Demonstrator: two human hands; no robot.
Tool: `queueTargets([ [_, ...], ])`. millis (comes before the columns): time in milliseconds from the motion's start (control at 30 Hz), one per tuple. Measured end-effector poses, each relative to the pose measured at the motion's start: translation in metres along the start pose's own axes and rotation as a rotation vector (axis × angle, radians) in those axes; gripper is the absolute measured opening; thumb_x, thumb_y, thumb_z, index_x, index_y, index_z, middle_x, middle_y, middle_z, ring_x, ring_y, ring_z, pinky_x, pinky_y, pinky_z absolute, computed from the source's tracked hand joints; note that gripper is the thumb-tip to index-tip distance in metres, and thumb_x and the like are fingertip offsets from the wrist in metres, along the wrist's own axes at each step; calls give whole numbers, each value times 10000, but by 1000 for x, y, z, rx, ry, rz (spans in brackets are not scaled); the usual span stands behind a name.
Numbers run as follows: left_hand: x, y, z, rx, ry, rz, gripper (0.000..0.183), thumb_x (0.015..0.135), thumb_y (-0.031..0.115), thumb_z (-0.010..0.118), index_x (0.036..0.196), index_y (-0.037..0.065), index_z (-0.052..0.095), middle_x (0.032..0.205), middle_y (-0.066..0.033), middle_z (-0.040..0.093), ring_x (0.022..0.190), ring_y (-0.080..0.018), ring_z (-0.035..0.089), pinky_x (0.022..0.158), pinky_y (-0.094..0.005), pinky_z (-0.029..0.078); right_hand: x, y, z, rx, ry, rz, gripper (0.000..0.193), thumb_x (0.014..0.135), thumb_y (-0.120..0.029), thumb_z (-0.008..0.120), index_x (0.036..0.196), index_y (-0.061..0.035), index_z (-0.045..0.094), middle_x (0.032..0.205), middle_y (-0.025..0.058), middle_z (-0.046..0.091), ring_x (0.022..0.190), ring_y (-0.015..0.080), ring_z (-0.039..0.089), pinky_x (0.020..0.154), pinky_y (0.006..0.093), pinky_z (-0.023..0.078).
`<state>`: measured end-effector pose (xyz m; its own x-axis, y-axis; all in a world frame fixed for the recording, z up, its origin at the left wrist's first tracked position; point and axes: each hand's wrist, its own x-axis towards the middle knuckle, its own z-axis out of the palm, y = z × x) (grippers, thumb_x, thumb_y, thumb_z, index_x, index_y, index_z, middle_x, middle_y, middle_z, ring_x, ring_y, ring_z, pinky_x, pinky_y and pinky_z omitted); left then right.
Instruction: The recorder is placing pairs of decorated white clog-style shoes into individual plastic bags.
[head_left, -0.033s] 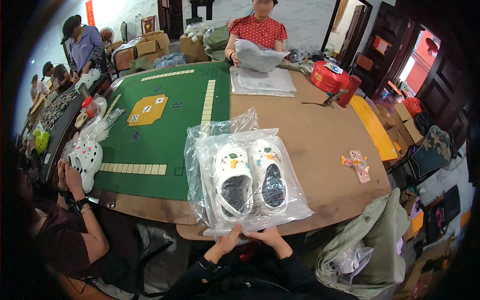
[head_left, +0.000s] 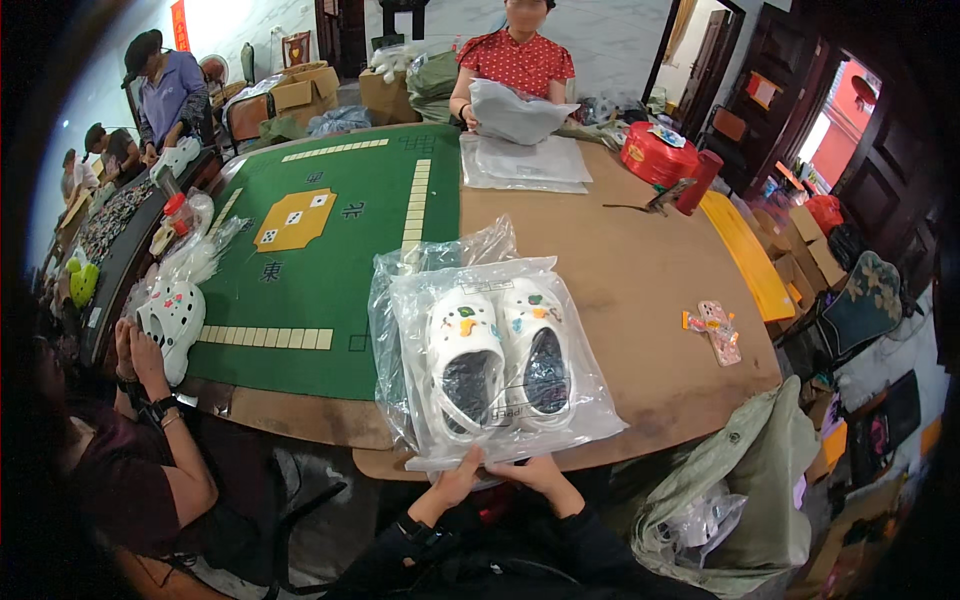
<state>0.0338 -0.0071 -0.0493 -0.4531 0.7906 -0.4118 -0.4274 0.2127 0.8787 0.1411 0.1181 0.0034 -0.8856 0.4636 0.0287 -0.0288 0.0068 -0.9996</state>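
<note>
A clear plastic zip bag (head_left: 592,400) lies on the near edge of the table. Inside it sits a pair of white clogs (head_left: 465,355) with coloured charms on their toes and dark insoles. My left hand (head_left: 457,482) pinches the bag's near edge between thumb and fingers. Just to its right, my right hand (head_left: 541,477) grips the same edge, its fingers partly hidden under the plastic. Another crumpled clear bag (head_left: 390,300) shows beneath and to the left of the packed one.
A green game mat (head_left: 370,270) covers the table's left part. On the right lie a phone (head_left: 718,333) and a red tape roll (head_left: 657,155). Opposite, a person handles a grey bag (head_left: 515,110). At left, another person holds a white clog (head_left: 175,320). A large sack (head_left: 740,470) stands at lower right.
</note>
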Motion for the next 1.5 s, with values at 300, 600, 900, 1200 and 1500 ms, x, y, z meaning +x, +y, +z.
queueTargets([
  [300,0,-8,0,232,21,404,267,904,207,462,964,-28,575,909,-93,598,842,-177,552,756,-296,435,-2,-1,6,-53,-6,43,510,651,-157,763,1071,10,524,1033,96,567,943,179,529,837,314,415],
  [600,2,-9,-2,154,-5,382,286,902,226,477,984,-30,576,937,-90,603,863,-165,553,765,-297,437,1,7,5,-84,28,-66,524,654,-218,757,1069,-1,522,991,81,558,884,166,519,778,296,414],
  [900,-11,20,6,102,-9,115,282,915,212,451,1032,-19,563,981,-74,591,889,-153,539,795,-291,424,2,6,2,-54,21,-8,491,640,-123,757,1055,-1,525,1008,71,556,930,167,516,821,307,406],
  [1200,-8,15,7,178,-51,355,342,931,259,401,1083,-13,541,1007,-64,572,906,-144,516,802,-287,426,-2,7,1,-20,25,56,470,633,-105,758,1040,0,547,1002,64,566,914,153,523,808,299,413],
  [1500,0,4,2,163,-17,40,321,909,258,460,1060,-9,555,1030,-69,577,927,-151,528,809,-287,424,-1,6,0,-24,38,69,560,634,-106,761,1113,5,493,1069,83,536,981,181,500,857,314,392],
])
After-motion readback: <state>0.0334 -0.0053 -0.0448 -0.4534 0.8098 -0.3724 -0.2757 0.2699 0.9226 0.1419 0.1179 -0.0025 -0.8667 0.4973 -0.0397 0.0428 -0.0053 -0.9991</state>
